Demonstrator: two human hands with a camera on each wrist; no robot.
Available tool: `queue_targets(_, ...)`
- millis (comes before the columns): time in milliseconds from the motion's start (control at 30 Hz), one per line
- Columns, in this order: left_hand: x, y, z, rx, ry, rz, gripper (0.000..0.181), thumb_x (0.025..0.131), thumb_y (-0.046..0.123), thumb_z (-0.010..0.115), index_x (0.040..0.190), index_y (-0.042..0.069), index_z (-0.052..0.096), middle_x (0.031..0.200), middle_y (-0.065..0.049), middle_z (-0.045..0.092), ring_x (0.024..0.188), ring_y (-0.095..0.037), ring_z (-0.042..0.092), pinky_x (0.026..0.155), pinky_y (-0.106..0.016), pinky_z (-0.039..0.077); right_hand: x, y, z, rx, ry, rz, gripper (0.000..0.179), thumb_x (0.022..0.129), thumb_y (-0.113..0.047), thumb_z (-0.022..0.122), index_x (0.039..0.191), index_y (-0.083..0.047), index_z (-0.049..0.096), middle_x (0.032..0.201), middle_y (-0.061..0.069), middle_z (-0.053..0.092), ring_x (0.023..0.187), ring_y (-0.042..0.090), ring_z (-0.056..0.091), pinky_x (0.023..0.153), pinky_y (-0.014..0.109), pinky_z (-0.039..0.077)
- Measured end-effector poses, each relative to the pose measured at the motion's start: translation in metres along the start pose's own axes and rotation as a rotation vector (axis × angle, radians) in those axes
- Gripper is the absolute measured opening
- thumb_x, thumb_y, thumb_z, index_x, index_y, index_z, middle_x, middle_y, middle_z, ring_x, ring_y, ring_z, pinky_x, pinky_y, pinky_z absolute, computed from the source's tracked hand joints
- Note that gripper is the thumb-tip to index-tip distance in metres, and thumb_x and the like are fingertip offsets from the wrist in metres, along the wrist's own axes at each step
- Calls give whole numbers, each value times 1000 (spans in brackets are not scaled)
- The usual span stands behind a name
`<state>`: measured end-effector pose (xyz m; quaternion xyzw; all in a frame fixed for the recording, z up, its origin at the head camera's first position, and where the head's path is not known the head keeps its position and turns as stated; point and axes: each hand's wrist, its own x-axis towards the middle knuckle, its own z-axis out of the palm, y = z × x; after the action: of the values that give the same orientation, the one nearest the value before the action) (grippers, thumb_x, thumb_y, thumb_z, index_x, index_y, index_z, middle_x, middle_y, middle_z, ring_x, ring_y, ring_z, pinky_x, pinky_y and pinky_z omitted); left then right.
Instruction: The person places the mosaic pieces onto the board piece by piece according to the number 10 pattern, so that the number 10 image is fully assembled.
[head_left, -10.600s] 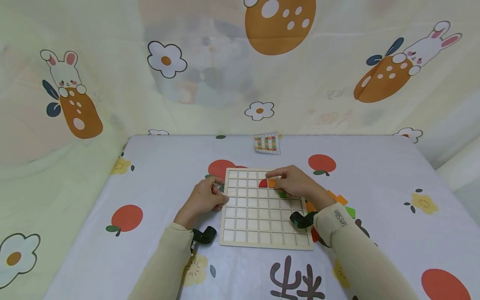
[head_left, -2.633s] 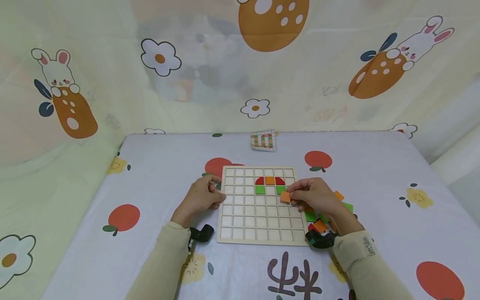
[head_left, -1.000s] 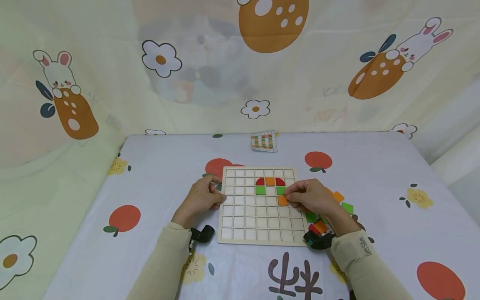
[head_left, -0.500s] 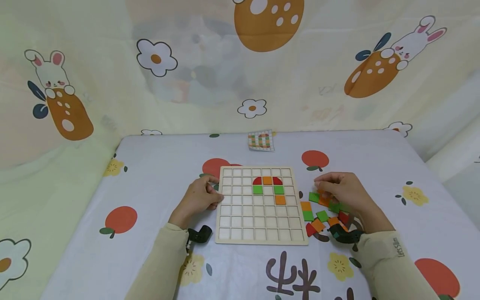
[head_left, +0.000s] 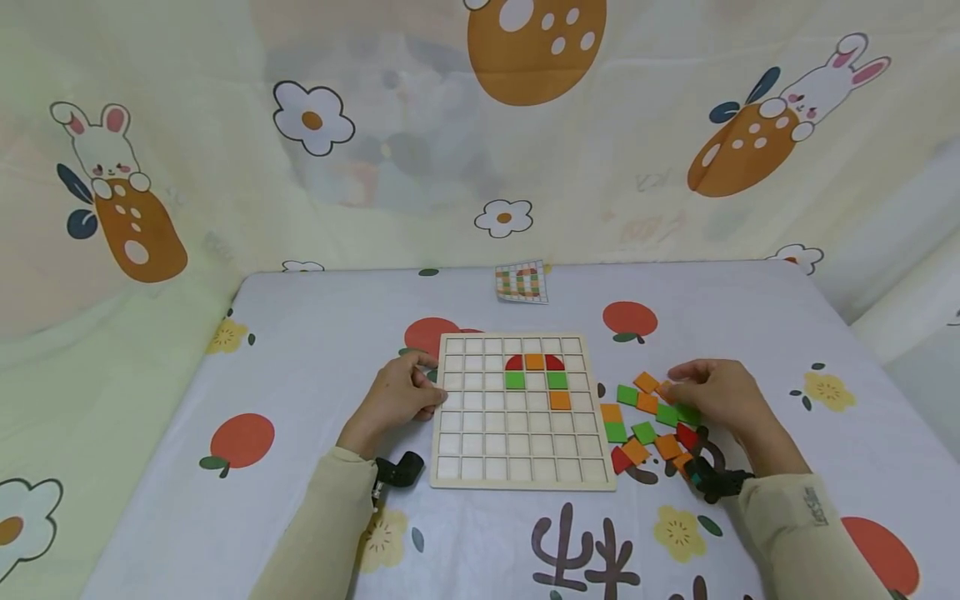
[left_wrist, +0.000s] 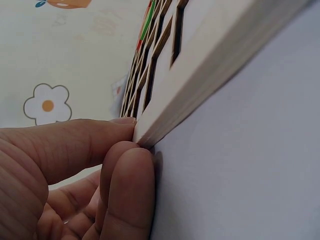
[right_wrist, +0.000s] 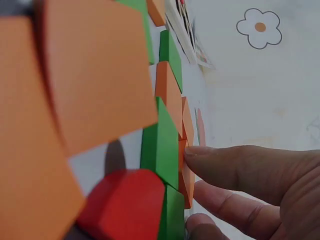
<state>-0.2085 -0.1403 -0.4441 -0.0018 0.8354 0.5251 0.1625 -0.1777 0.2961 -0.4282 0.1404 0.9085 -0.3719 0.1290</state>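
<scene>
A wooden grid board point(head_left: 487, 481) lies mid-table. Set in it are two red quarter-round tiles point(head_left: 555, 363) with an orange square between, a green square point(head_left: 515, 380) below each red one, and another orange square point(head_left: 560, 401) under the right-hand green. My left hand point(head_left: 393, 396) holds the board's left edge, thumb and fingertips against the wood. To the right, my right hand point(head_left: 720, 400) is at the loose tiles, its thumb and fingers pinching an orange square tile point(right_wrist: 186, 187). Part of that tile is hidden by the thumb.
Several loose green, orange and red tiles point(head_left: 643, 432) lie scattered right of the board, close to its edge. A small paper card with a coloured grid pattern point(head_left: 521, 282) lies at the back of the table. A printed cloth point(head_left: 405, 167) hangs behind.
Since the earliest frame, the right red tile, left green tile and lower orange tile show on the board. My right hand has left the board for the loose tiles; the left stays put.
</scene>
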Motion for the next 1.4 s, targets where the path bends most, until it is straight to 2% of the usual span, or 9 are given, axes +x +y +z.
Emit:
queue_targets(167,0,1,0,-1,1,-4,49,90,3,79,134,1,58,87,-10,59,63,-16,64,60,-25,57,-4,-1,-1,-31,-6,0,42,92,-28,79,121,2,69,110,19,68,100,32,54,73,32,48)
queue_targets(300,1,2,0,0,4,-10,49,89,3,80,133,2,59,87,-10,59,62,-16,64,59,-25,57,-4,-1,0,-5,-6,-5,38,92,-25,80,117,1,68,102,14,69,94,29,56,70,30,51)
queue_targets(433,1,2,0,2,3,-9,49,89,3,80,133,2,59,87,-10,59,62,-16,64,59,-25,56,-7,-1,2,46,4,-23,37,92,-25,79,117,0,67,98,10,70,91,28,59,68,28,53)
queue_targets(567,1,2,0,5,2,-9,49,89,3,80,134,2,59,87,-10,60,62,-16,65,60,-25,57,-10,-5,5,116,28,-49,39,95,-27,77,121,0,67,104,12,71,91,28,62,69,27,56)
queue_targets(733,1,2,0,5,5,-15,50,89,3,80,134,2,59,87,-9,60,62,-16,65,59,-25,56,-10,-14,15,213,32,-66,41,96,-29,76,123,1,67,102,8,74,83,22,65,67,27,57)
queue_targets(900,0,3,0,9,7,-8,49,89,3,80,133,2,59,86,-9,60,61,-15,64,59,-24,55,-9,-25,26,294,-33,-73,39,97,-23,75,122,5,66,98,7,73,77,17,67,67,26,60)
queue_targets(1133,0,2,1,1,5,-2,49,89,2,80,133,1,59,86,-10,60,61,-15,64,59,-25,57,-9,-43,43,388,-136,-68,34,99,-15,71,124,8,65,93,7,74,77,16,71,71,27,62)
queue_targets(1400,1,0,1,1,4,0,49,89,2,80,133,1,59,86,-10,60,61,-15,64,60,-26,59,-6,-58,56,395,-196,-112,30,101,-13,68,121,9,66,90,10,74,74,17,73,72,27,63)
